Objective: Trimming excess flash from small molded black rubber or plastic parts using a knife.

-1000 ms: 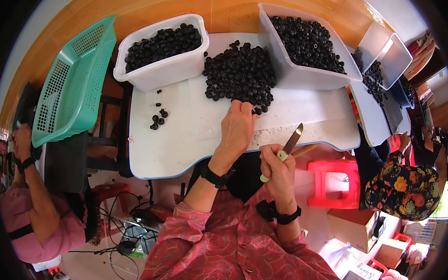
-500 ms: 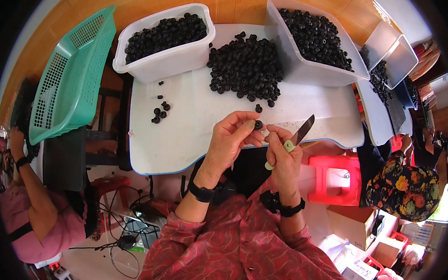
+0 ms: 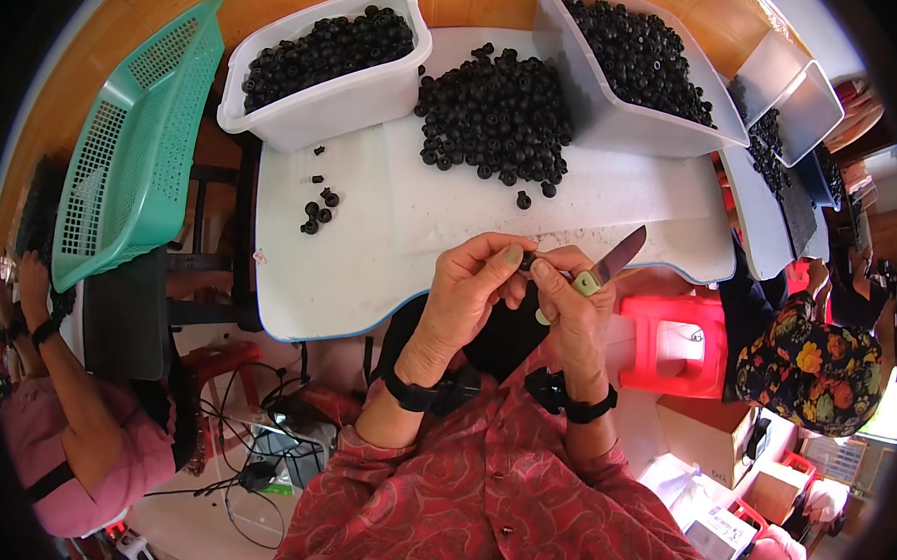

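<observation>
Your hands are meeting just above the near edge of the desk [image 3: 349, 276]: your left hand [image 3: 465, 291] is pinching a small black round piece [image 3: 525, 262] at its fingertips, and your right hand [image 3: 574, 308] is touching that piece while gripping a knife [image 3: 609, 265] with a pale green handle, blade pointing up and right. Going left to right, a green basket [image 3: 134, 156] is standing off the desk, then a white tub [image 3: 327, 85] of black pieces, a loose pile [image 3: 496, 112], a second tub [image 3: 628, 73]
</observation>
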A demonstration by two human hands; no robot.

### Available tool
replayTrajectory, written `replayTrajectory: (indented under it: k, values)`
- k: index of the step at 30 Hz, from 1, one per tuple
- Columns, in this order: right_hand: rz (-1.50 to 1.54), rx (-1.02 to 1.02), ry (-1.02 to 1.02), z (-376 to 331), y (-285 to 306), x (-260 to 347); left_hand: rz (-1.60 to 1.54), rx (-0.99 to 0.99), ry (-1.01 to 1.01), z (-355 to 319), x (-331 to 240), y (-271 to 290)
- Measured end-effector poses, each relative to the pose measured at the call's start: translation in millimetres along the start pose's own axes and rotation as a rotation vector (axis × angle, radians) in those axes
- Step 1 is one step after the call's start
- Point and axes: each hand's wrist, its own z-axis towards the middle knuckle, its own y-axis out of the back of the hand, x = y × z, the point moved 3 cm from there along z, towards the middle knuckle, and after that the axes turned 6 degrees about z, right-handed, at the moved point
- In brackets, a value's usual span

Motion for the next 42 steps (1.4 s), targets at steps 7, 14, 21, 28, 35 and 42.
replayTrajectory:
  k: [7, 14, 21, 28, 35, 42]
  values:
    - [0.064, 0.028, -0.004, 0, 4, 0, -0.057, 0.028, 0.055, -4, 3, 0]
    - [0.059, 0.014, -0.076, -2, 3, 4, -0.208, 0.079, 0.083, -5, 6, -4]
    - [-0.341, -0.038, -0.074, -2, 8, -3, -0.329, 0.047, 0.044, -7, 4, -5]
    - [-0.904, 0.082, 0.435, -10, -12, 5, -0.304, 0.012, -0.019, -12, 5, -4]
    - [-1.014, 0.068, 0.472, -8, -13, 4, -0.241, -0.016, -0.04, -16, 0, -9]
    - [-1.034, 0.052, 0.496, -5, -9, 0, -0.218, 0.005, -0.068, -16, 3, -7]
